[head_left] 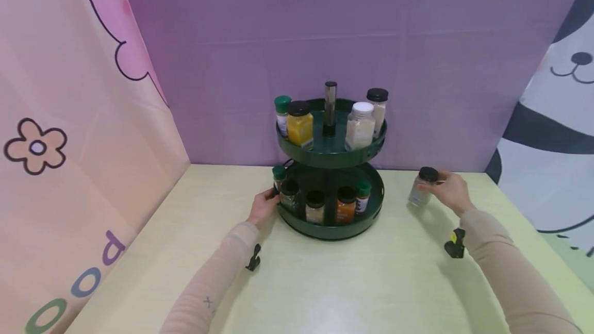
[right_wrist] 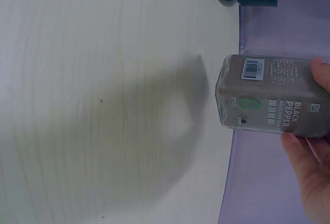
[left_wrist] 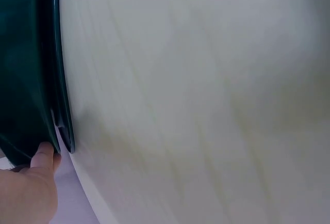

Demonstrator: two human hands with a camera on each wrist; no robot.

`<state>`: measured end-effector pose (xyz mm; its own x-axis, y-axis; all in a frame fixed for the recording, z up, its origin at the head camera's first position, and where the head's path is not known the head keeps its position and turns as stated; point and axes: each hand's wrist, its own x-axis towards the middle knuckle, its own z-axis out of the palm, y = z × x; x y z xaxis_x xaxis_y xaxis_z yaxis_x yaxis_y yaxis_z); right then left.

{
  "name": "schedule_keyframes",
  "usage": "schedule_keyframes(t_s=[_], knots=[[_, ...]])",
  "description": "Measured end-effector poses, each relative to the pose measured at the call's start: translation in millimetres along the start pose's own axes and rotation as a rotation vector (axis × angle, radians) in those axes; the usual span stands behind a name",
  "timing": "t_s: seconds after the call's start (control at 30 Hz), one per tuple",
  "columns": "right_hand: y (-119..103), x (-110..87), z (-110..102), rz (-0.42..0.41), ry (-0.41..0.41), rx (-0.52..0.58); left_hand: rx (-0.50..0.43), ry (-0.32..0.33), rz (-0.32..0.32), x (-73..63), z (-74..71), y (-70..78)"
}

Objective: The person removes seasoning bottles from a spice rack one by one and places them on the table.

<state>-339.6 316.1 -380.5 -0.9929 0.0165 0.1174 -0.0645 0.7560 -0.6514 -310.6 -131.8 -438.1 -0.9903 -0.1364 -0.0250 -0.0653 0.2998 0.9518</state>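
A two-tier dark green round spice rack (head_left: 331, 231) stands on the table. My left hand (head_left: 263, 206) grips the left rim of its lower tier; the left wrist view shows the thumb (left_wrist: 44, 154) against the green wall, the fingers mostly hidden. Out to the right of the rack, my right hand (head_left: 449, 191) holds a pepper jar (head_left: 421, 192) by its upper part. Clear-sided with a black lid, it leans, and its label reads "BLACK PEPPER" in the right wrist view. Thumb and fingers lie on opposite sides of this jar (right_wrist: 268, 95).
The upper tier bears a yellow jar (head_left: 300, 127), a white-lidded jar (head_left: 360, 128), a black-lidded jar (head_left: 378, 104) and a green-capped bottle (head_left: 282, 112). Several more jars, one orange (head_left: 345, 207), stand in the lower tier. A purple backdrop (head_left: 232, 92) rises behind the table (head_left: 325, 282).
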Motion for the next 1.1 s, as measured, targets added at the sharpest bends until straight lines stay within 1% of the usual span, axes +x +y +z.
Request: schedule_keyframes(t_s=[0.17, 0.27, 0.43, 0.63, 0.93, 1.0, 1.1], knots=[[5, -1.4, 0, 0.012, -0.004, 0.005, -0.007, -0.002, 0.013, 0.3, 0.1, -0.1], [7, -2.9, 1, 0.014, -0.006, 0.01, -0.017, 0.0, 0.004, -0.3, 0.0, 0.8], [12, -5.4, 3, 0.031, -0.015, 0.013, -0.005, 0.005, 0.013, -1.3, -0.1, 1.9], [18, -6.8, 6, 0.022, -0.002, -0.006, -0.011, 0.001, 0.004, -1.6, -0.2, 2.0], [17, -7.6, 4, 0.015, 0.019, -0.014, -0.006, 0.0, 0.006, 0.2, -0.4, 1.0], [16, -7.4, 5, 0.03, 0.031, -0.013, -0.003, -0.001, 0.004, 1.2, -0.4, 0.4], [17, -7.8, 5, 0.043, 0.026, -0.002, -0.001, -0.005, -0.002, 2.1, -0.2, -0.4]])
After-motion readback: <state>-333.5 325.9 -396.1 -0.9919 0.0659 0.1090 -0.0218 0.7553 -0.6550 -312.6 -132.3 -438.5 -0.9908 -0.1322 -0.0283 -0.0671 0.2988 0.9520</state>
